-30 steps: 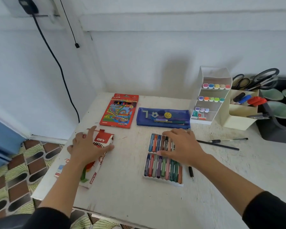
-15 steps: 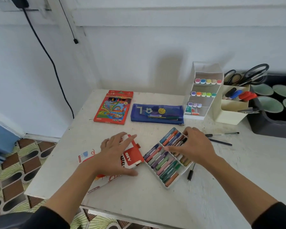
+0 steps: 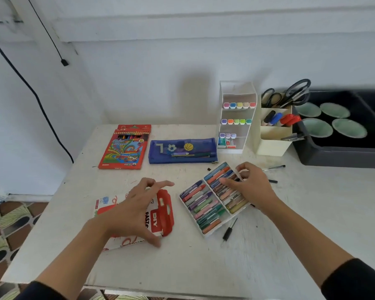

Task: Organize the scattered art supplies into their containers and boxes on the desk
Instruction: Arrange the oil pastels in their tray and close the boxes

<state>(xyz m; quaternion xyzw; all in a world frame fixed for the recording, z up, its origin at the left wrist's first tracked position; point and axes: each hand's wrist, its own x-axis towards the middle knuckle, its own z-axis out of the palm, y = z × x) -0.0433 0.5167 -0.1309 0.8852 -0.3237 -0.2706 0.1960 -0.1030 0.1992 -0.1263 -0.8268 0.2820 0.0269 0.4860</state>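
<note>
A white tray of oil pastels (image 3: 206,204) lies diagonally on the white desk (image 3: 204,263), filled with several coloured sticks. My right hand (image 3: 250,187) grips its far right end, thumb on the sticks and fingers curled over the edge. To the tray's left lies the red and white pastel box (image 3: 160,213), its red flap open toward the tray. My left hand (image 3: 134,208) arches over the box and holds it across its width, thumb on the near edge and fingers at the far edge.
A coloured pencil box (image 3: 123,148) and a blue pencil case (image 3: 182,150) lie at the back. A white marker rack (image 3: 236,118) and a cream holder (image 3: 273,139) with scissors stand back right, beside a black bin (image 3: 342,156). Loose pens (image 3: 230,230) lie around the tray.
My right hand has turned the pastel tray diagonal. My left hand has slid the pastel box right and swung its open flap toward the tray.
</note>
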